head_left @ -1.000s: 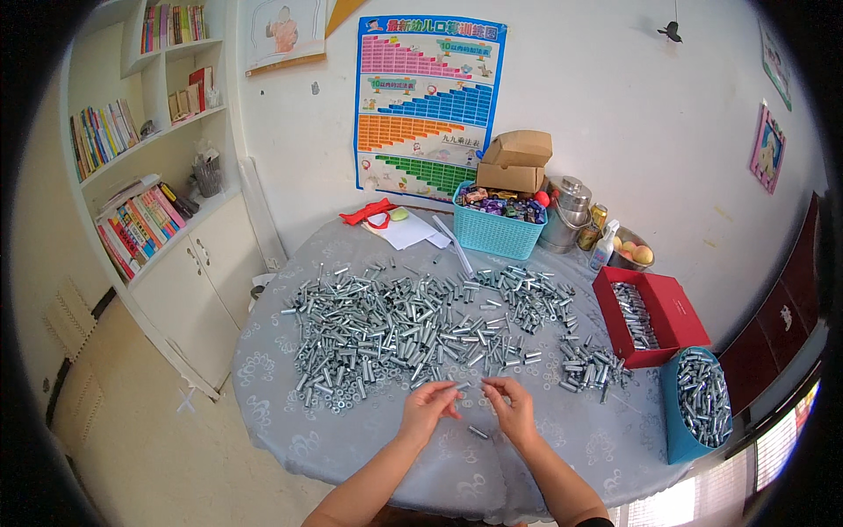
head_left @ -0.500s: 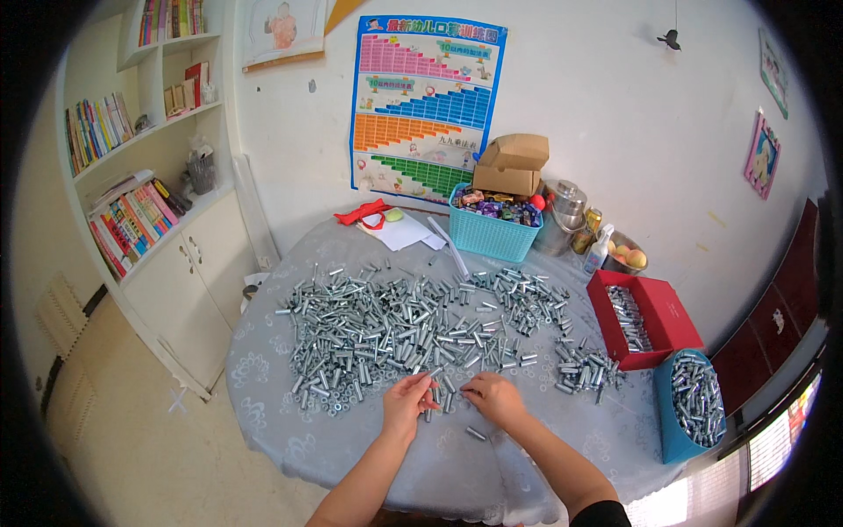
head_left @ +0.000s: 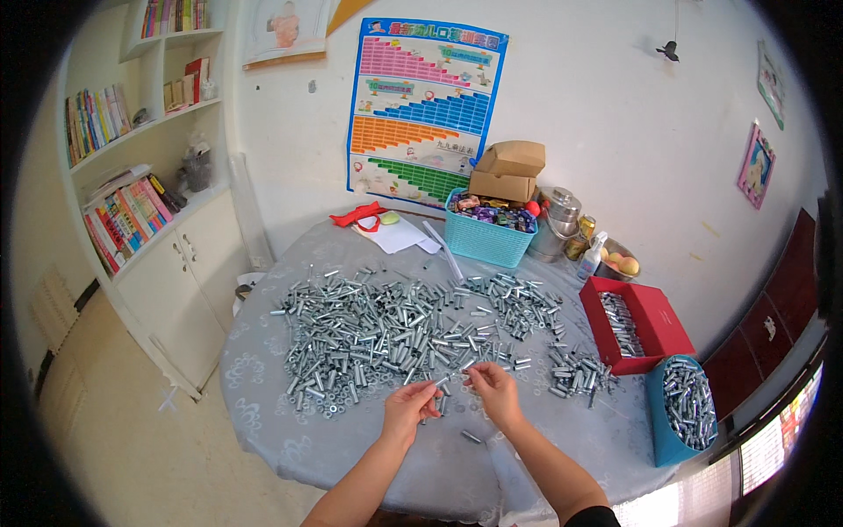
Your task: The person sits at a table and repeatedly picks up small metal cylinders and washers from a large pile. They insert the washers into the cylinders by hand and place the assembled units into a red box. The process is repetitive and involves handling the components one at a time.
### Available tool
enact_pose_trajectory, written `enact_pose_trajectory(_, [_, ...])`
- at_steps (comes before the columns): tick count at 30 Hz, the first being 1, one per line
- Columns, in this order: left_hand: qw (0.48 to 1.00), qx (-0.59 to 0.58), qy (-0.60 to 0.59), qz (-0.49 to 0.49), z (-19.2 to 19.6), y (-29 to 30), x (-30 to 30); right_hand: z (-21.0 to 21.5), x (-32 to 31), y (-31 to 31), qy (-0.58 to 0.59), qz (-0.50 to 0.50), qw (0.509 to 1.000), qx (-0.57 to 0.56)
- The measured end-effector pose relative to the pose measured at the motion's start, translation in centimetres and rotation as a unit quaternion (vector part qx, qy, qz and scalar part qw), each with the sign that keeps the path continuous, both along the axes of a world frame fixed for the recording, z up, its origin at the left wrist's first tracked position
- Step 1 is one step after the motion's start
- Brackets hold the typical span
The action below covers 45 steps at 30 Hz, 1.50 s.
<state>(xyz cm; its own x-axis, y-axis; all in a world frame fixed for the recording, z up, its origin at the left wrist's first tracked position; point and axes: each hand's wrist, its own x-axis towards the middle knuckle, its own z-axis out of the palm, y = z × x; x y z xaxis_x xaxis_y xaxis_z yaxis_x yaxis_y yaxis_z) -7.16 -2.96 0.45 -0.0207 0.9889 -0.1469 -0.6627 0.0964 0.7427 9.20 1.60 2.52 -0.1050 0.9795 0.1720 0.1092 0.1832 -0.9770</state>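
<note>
My left hand is closed in a pinch on a slim silver bolt that points right. My right hand is closed just beside the bolt's far end; whatever its fingertips hold is too small to make out. Beyond both hands spreads a big heap of silver metal sleeves, with small ring-shaped nuts and washers along its near left edge. One loose sleeve lies on the cloth between my forearms.
A smaller pile of sleeves sits at right, near a red box and a blue bin, both holding metal parts. Behind stand a turquoise basket, a metal pot, a spray bottle and a fruit bowl.
My right hand has moved up and slightly left, its fingertips now close to the bolt in my left hand. The bolt now lies more level and points right.
</note>
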Motion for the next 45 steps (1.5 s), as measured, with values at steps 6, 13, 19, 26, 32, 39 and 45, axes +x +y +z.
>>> enact_pose_trajectory(6, [1.0, -0.004, 0.011, -0.015, -0.2, 0.0, 0.0, 0.2, -1.4, -1.0, 0.039, 0.017, 0.998, 0.039])
enact_pose_trajectory(13, [0.999, -0.007, 0.006, -0.035, 0.2, -0.1, 0.0, -0.4, -1.2, -1.2, 0.024, 0.016, 0.999, 0.041])
enact_pose_trajectory(19, [0.999, -0.001, -0.009, -0.043, -0.1, -0.1, 0.0, -0.7, -0.8, -1.0, 0.1, 0.085, 0.99, -0.04])
enact_pose_trajectory(26, [0.996, 0.032, -0.08, 0.002, 0.5, 0.1, -0.9, -0.3, -0.7, -0.4, 0.07, 0.078, 0.993, -0.058])
enact_pose_trajectory(32, [0.98, 0.063, -0.145, 0.117, 0.5, 1.0, -3.6, -0.6, -1.0, 1.7, -0.196, 0.025, 0.978, 0.062])
enact_pose_trajectory(39, [0.986, 0.035, -0.12, 0.109, 0.5, 0.9, -3.4, -0.9, -4.7, 4.8, -0.41, 0.013, 0.849, 0.334])
enact_pose_trajectory(45, [0.987, 0.04, -0.119, 0.101, 0.7, 0.8, -3.2, -0.5, -6.1, 6.0, -0.519, 0.034, 0.783, 0.342])
